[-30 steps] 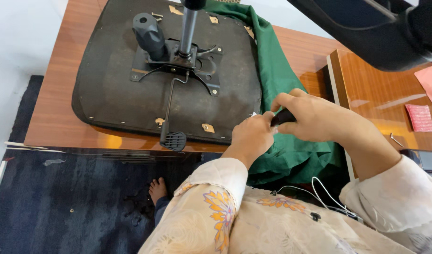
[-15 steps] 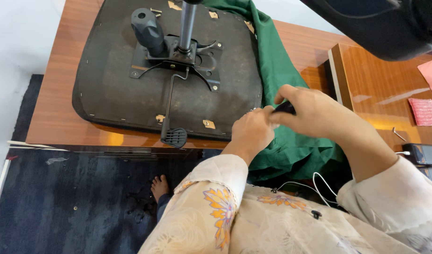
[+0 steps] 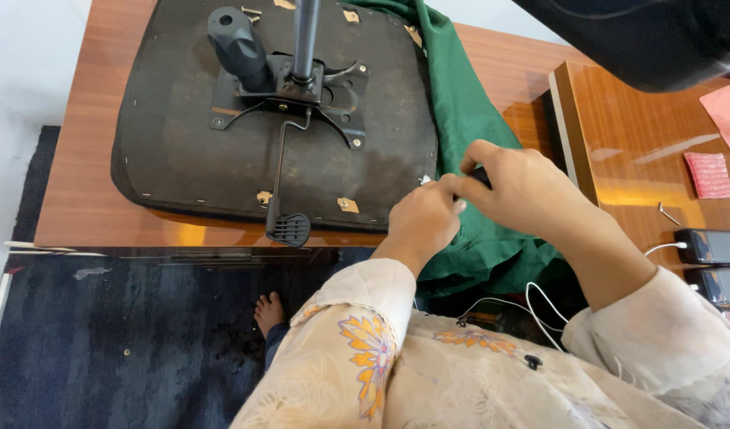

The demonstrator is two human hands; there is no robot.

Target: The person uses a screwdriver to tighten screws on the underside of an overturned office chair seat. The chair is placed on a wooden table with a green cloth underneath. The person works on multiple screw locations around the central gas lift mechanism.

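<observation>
Nearest the camera are the person's floral cream sleeves, with a bare foot showing below on the dark blue carpet. Just beyond the sleeves the two hands meet at the near right corner of an upturned office chair seat, which lies underside up on a brown wooden table. The left hand has its fingers curled and pinched tight at that corner, seemingly on the seat's edge or the fabric there; exactly what it grips is hidden. The right hand is closed around a small dark object, only a sliver of which shows between thumb and forefinger, so I cannot tell what it is. The fingertips of both hands touch, and the seat's corner lies directly to the left and slightly far of them, the left hand being the nearer to it. A green cloth is bunched beneath the hands and runs away along the seat's right edge toward the far side. Farther off, the black mounting plate sits at the seat's middle with its gas-lift column rising toward the camera, a black knob to its left, and a lever whose long axis runs near to far, its paddle at the near edge.
</observation>
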